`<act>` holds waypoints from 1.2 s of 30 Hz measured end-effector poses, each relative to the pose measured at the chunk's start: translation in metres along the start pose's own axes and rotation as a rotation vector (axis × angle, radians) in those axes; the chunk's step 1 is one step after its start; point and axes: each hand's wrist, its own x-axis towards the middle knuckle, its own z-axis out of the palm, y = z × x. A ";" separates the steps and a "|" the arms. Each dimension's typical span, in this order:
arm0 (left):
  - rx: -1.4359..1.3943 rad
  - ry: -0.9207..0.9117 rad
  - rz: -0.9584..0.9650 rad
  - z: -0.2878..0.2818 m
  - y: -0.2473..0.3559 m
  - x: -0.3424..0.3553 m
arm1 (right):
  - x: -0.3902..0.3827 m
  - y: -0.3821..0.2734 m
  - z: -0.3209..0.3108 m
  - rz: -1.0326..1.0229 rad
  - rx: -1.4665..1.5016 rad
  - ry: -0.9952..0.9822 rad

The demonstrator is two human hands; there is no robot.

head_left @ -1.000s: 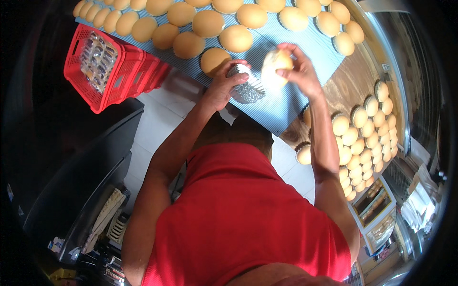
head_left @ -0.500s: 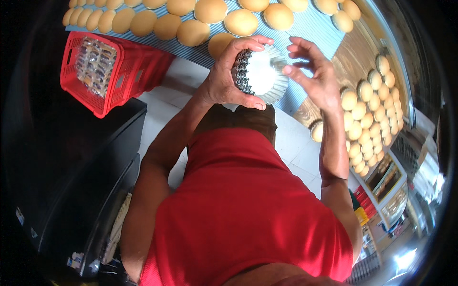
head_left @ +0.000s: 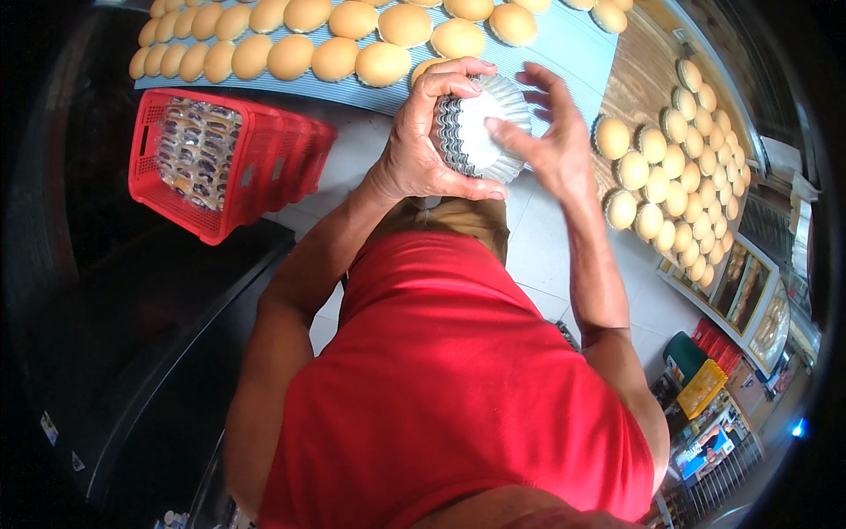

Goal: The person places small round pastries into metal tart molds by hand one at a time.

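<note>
My left hand (head_left: 414, 141) wraps round a stack of fluted silver cake tins (head_left: 449, 132), its thumb below and fingers above. The stack lies on its side, with the pale inside of the end tin facing right. Over that opening reaches the thumb of my right hand (head_left: 560, 141), while its fingers curve round the outside of the rim. Both hands are in front of the near edge of a blue ribbed mat (head_left: 564, 53). Rows of round golden cakes (head_left: 383, 63) stand on the mat just beyond my hands.
At the left, a red plastic crate (head_left: 256, 167) holds packaged items (head_left: 198, 150). More round cakes (head_left: 679, 198) crowd a wooden table (head_left: 648, 62) at the right. A dark cabinet (head_left: 159, 309) is beside my left arm. Yellow and red crates (head_left: 703, 388) stand at lower right.
My right hand has moved left, its thumb passing from the rim to over the end tin's opening. The left hand keeps its hold on the stack. The whole view has shifted slightly.
</note>
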 end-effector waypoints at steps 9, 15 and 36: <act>0.066 0.093 0.070 -0.011 0.014 -0.010 | -0.006 -0.018 0.014 0.030 0.066 0.007; 0.203 0.077 0.149 -0.008 0.029 -0.008 | -0.015 -0.030 0.009 0.001 0.083 0.028; 0.288 0.016 0.313 0.007 0.038 0.005 | -0.028 -0.037 0.014 0.305 0.708 -0.075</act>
